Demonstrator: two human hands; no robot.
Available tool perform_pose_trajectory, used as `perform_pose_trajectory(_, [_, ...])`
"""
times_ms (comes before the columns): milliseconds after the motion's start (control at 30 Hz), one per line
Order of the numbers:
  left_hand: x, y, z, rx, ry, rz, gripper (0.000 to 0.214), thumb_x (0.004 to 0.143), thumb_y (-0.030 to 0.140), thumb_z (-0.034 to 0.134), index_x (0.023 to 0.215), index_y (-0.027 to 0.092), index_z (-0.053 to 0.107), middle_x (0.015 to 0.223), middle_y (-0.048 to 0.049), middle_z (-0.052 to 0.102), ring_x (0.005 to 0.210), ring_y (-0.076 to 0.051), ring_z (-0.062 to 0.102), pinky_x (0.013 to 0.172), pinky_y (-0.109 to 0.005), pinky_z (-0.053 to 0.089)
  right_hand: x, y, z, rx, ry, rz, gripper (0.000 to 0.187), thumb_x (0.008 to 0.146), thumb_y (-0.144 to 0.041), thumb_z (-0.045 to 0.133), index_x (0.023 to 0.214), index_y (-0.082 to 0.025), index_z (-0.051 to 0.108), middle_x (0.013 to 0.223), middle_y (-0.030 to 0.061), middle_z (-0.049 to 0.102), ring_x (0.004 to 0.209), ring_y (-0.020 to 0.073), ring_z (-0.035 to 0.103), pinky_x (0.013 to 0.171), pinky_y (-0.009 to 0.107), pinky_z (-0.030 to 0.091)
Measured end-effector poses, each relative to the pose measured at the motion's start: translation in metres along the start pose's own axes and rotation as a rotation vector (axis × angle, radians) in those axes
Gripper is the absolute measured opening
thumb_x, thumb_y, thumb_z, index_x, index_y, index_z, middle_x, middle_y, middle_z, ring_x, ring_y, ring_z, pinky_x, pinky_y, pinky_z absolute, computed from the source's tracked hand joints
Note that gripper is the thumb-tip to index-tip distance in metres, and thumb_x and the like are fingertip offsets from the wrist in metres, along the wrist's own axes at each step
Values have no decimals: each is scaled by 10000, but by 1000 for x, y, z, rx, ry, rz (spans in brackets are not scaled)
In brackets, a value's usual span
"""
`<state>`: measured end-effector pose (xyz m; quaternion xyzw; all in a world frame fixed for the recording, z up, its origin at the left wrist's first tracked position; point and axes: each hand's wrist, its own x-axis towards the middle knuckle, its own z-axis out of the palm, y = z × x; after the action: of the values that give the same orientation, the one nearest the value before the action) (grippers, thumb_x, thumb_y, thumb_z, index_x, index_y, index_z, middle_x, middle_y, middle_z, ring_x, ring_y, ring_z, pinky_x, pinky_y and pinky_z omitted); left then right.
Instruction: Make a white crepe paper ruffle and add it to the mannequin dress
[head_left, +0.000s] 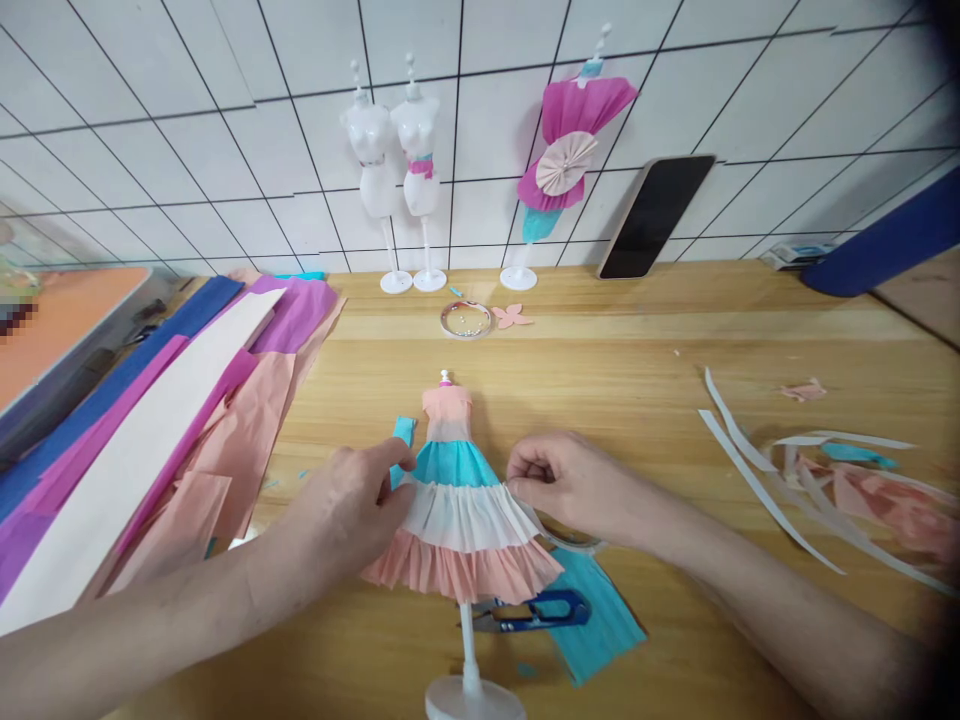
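A small dress form lies on its back or leans in front of me, wearing a tiered crepe paper dress (461, 515) with a peach bodice and blue, white and peach ruffles. My left hand (356, 505) is at the left side of the skirt, thumb and forefinger bent around the edge of the blue and white tiers. On the opposite edge, my right hand (566, 485) has its fingers curled in a pinch at the top of the white ruffle. Blue thread snips (559, 608) and a blue crepe paper piece (596, 620) lie beneath the skirt's right side. A blue strip (403, 430) is beside my left fingertips.
Against the tiled wall stand two white dress forms (377, 190), a dressed one (555, 180) and a phone (660, 215). A dish of beads (466, 320) sits mid-table. Crepe paper sheets (157, 450) cover the left; white strips (772, 500) and peach scraps (892, 500) lie right.
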<state>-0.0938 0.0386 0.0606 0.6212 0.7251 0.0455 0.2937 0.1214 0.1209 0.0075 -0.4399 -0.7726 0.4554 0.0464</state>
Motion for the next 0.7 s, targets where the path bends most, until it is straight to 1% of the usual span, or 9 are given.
perform_pose_trajectory(167, [-5, 3, 0, 28, -4, -9, 254, 743, 187, 437, 928, 189, 610, 502, 58, 463, 462, -111, 424, 477, -221, 278, 1, 1, 1, -7, -3, -11, 125, 694, -175, 520, 594, -174, 594, 514, -15, 603, 482, 106, 518, 437, 206, 350])
perform_pose_trajectory(367, [-6, -3, 2, 40, 42, 37, 231, 733, 172, 443, 892, 192, 610, 490, 62, 467, 449, -104, 423, 462, -211, 275, 0, 1, 0, -16, 1, -15, 129, 691, -165, 513, 597, -176, 599, 512, -19, 600, 476, 105, 515, 431, 205, 346])
perform_pose_trajectory(567, [-2, -4, -9, 75, 62, 31, 177, 738, 180, 462, 842, 177, 606, 480, 63, 483, 441, -101, 439, 443, -206, 293, 1, 2, 1, -12, 5, -21, 118, 692, -166, 524, 601, -175, 599, 514, -19, 600, 485, 103, 512, 436, 201, 347])
perform_pose_trajectory(633, [-3, -4, -13, 111, 94, 43, 154, 749, 172, 461, 801, 174, 606, 485, 55, 506, 439, -97, 448, 436, -202, 297, 1, 3, 1, -9, 2, -20, 119, 695, -170, 525, 602, -175, 600, 512, -19, 601, 479, 102, 509, 435, 202, 347])
perform_pose_trajectory(700, [-7, -4, -15, 138, 177, 131, 164, 783, 163, 440, 761, 168, 603, 512, 39, 544, 451, -92, 466, 438, -197, 315, 1, 3, 1, -6, -2, -15, 120, 696, -174, 525, 601, -176, 598, 510, -21, 601, 472, 102, 506, 432, 204, 346])
